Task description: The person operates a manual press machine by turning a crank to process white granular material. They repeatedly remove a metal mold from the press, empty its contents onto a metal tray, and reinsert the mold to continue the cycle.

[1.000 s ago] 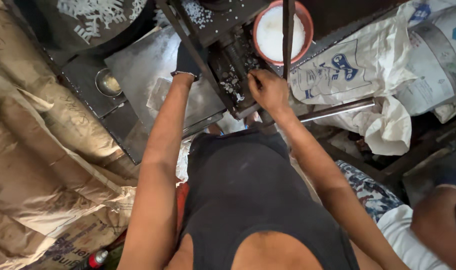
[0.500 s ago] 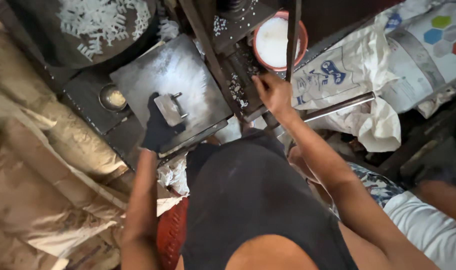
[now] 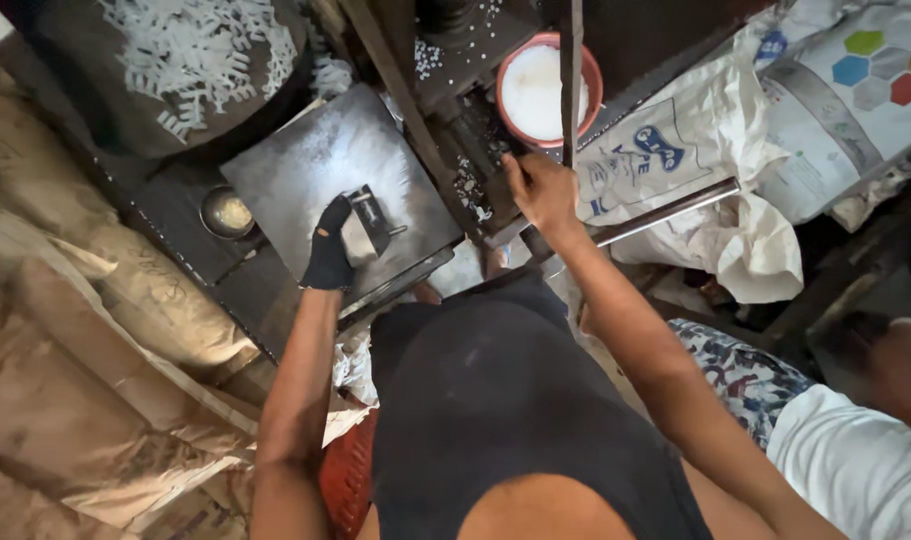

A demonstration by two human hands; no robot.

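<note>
While the right hand [image 3: 542,190] grips a bar [image 3: 572,75], white printed sacks [image 3: 716,140] lie beside.

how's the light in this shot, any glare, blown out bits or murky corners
Head view: uneven light; the metal plate under the gloved left hand shows a pale sheen; the white powder in the red bowl is nearly blown out; the right hand on the dark vertical lever is evenly lit; the machine base and the right edge sink into shadow; straight edges bend slightly towards the frame edges.

Steel plate [image 3: 306,170], small metal block [image 3: 371,218] on it
</note>
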